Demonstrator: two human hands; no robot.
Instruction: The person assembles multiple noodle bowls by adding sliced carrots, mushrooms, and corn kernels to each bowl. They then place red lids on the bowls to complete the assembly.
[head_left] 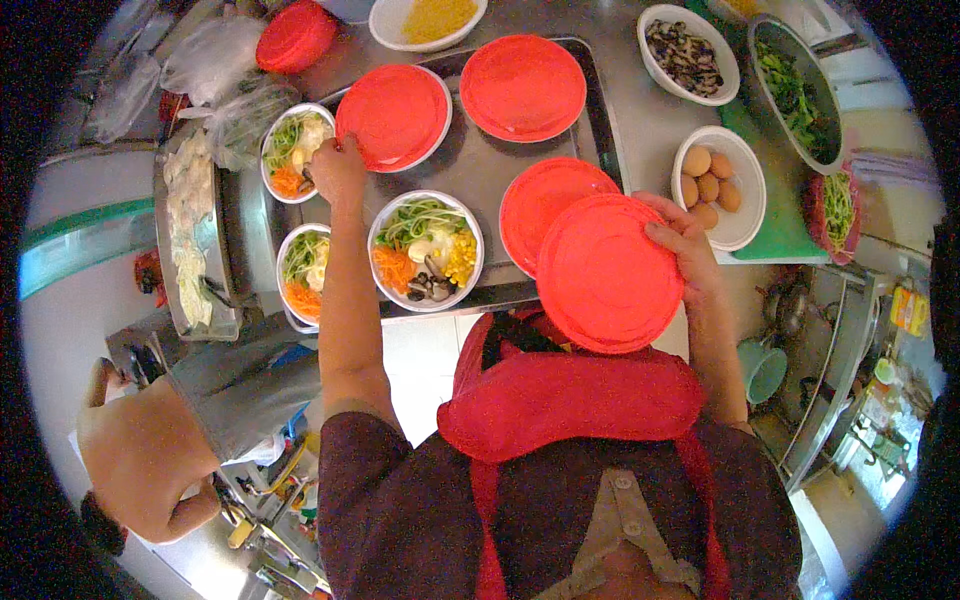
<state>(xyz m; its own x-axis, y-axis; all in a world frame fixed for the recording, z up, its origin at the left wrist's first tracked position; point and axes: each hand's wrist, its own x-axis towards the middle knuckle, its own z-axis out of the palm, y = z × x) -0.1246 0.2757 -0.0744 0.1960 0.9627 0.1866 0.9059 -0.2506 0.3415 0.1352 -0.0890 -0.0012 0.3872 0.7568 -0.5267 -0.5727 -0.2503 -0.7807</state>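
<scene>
My right hand (682, 240) grips a round red lid (608, 275) by its right edge, tilted above the tray's front right corner. Just behind it lies another red lid (540, 205), partly covered. My left hand (338, 170) reaches over a white bowl of vegetables (290, 140), its fingers curled down at the bowl's right side, beside a red-lidded bowl (393, 115); what they pinch, if anything, is hidden. An uncovered bowl (425, 250) holds greens, carrot shreds, corn and mushrooms. Left of my forearm sits a similar bowl (305, 270), partly hidden. A further red lid (523, 88) rests at the back.
The bowls stand on a dark-rimmed metal tray (470, 160). To the right are a bowl of eggs (745, 225), a bowl of sliced mushrooms (650, 65) and a basin of greens (832, 130). A long metal pan (230, 290) stands left. Another person (150, 440) is at lower left.
</scene>
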